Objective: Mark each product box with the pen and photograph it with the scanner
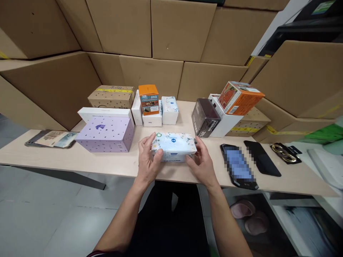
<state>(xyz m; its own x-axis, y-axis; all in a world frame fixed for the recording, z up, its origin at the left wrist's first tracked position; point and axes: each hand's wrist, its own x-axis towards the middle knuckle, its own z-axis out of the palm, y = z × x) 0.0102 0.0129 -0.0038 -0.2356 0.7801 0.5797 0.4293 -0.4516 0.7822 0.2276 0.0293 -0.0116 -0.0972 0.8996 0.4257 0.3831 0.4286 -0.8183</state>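
Both my hands grip a pack of tissues (175, 144), white and pale blue with a floral print, at the front middle of the table. My left hand (150, 157) is closed on its left end, thumb on the near side. On the right end, my right hand (200, 160) holds it the same way. The pack lies lengthwise, low over or on the tabletop; I cannot tell which. Just beyond stand a similar tissue pack (170, 110), an orange and teal box (149, 100) on a white box (152, 120), and a dark brown box (205, 117).
To the left are a purple box (105, 134), a kraft box with yellow tape (112, 96) and banknotes (55, 138). An orange box (239, 97) tops a white box (225, 123) at right. Phones (239, 166) (262, 159) lie near the right edge. Cardboard walls (150, 73) enclose the back.
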